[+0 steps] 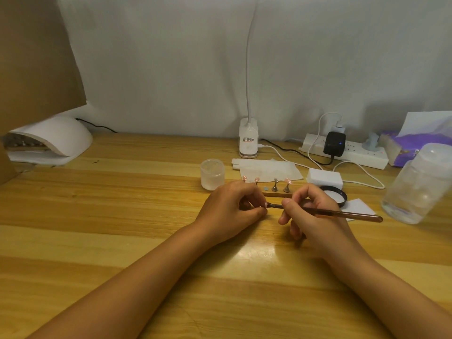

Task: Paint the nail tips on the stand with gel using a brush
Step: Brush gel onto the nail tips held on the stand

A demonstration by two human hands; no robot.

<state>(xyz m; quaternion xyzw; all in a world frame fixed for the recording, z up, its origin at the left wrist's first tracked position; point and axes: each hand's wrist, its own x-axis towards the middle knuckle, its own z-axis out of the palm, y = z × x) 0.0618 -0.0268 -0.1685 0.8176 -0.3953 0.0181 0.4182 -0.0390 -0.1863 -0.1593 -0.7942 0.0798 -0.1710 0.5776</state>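
Observation:
My left hand point(231, 209) pinches a small nail-tip holder, and a pale nail tip point(265, 205) shows at my fingertips. My right hand point(310, 216) grips a brown-handled brush point(342, 214) like a pen, its bristle end touching that nail tip. Just behind my hands lies the brown stand strip point(276, 195), with metal holders upright on it. Pink nail tips point(256, 179) sit on some holders; one holder point(275, 185) is bare. A black-rimmed open gel jar point(338, 195) lies right of the stand, partly hidden by my right hand.
A frosted jar point(212, 174) stands left of the stand, with tissue point(269, 170) behind it. A white nail lamp point(51, 140) sits far left; a desk lamp base point(248, 140), power strip point(354, 152), clear bottle point(418, 184) and purple tissue pack point(415, 140) are at the back and right.

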